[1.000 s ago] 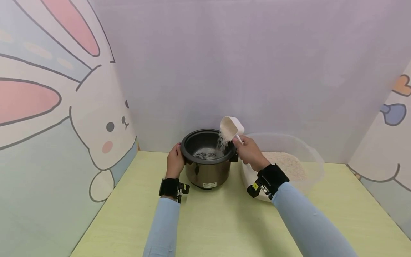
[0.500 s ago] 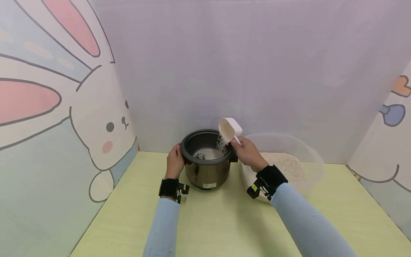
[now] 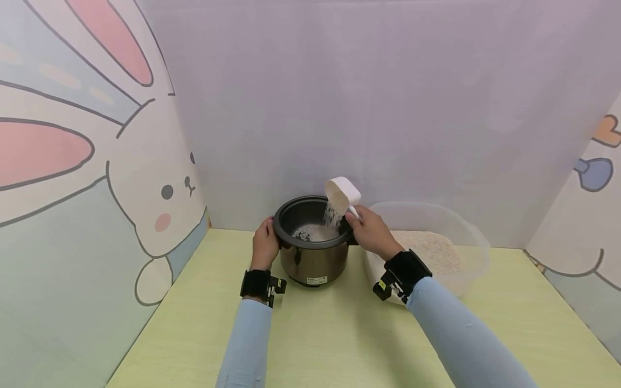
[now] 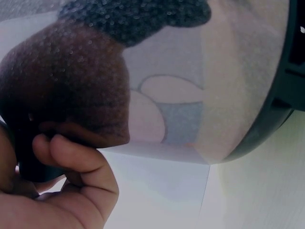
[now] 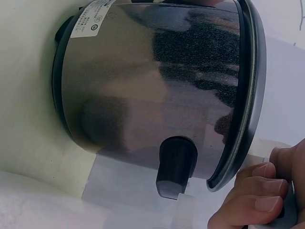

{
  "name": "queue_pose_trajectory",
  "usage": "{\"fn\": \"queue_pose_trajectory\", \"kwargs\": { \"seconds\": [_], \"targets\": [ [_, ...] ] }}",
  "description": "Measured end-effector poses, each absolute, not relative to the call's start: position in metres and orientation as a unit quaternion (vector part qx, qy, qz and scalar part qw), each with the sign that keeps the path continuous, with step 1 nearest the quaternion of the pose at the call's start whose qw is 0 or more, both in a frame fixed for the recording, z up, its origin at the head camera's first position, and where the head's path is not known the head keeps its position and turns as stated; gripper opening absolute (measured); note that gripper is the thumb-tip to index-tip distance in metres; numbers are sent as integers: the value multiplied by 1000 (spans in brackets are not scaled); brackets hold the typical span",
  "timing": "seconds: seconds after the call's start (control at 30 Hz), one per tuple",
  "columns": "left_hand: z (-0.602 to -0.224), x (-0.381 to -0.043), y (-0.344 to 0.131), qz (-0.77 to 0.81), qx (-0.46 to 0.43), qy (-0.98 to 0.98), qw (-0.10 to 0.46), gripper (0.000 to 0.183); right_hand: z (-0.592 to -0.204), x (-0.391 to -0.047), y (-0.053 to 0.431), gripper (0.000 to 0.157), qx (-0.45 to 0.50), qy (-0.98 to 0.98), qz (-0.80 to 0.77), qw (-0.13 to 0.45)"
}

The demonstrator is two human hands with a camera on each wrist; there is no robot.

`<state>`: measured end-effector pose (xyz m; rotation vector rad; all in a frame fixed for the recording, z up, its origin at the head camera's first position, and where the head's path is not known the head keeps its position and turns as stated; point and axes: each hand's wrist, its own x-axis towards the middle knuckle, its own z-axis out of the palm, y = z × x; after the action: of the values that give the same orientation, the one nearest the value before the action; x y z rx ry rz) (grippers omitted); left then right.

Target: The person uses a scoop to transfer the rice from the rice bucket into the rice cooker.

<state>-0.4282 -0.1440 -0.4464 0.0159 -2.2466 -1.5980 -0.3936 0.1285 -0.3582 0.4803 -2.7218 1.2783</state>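
Observation:
A brown, shiny rice cooker (image 3: 312,264) without a lid stands on the table, its dark inside showing. My left hand (image 3: 265,245) grips it at its left side; in the left wrist view the fingers (image 4: 78,160) curl round its black side handle (image 4: 35,160). Over the right part of the opening, my right hand (image 3: 371,231) holds a white rice scoop (image 3: 346,191) by its handle, the cup tipped left. White rice grains (image 3: 332,217) fall from it into the cooker, where more rice (image 3: 310,233) lies on the bottom. In the right wrist view, the scoop's cup is out of sight.
Right of the cooker stands a translucent plastic tub (image 3: 477,237) with a heap of rice (image 3: 432,250) in it, partly behind my right forearm. A pale curtain (image 3: 378,108) backs the yellow-green table (image 3: 320,339). Cartoon-printed panels (image 3: 160,231) flank it.
My right hand and the scoop have shifted a little left over the cooker while grains keep falling. The pale patch of rice inside looks wider. The left hand stays on the cooker.

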Motion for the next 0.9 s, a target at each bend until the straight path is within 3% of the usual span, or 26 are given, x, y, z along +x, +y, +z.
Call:
{"fn": "queue_pose_trajectory", "kwargs": {
  "seconds": [0.6,0.9],
  "targets": [
    [-446,-427,-145,-566,5,-801,196,41,-365,-394,126,24,204,-929,291,106],
    [-445,-427,-145,-569,5,-799,194,41,-370,-391,128,29,196,-946,225,124]
  ]
}}
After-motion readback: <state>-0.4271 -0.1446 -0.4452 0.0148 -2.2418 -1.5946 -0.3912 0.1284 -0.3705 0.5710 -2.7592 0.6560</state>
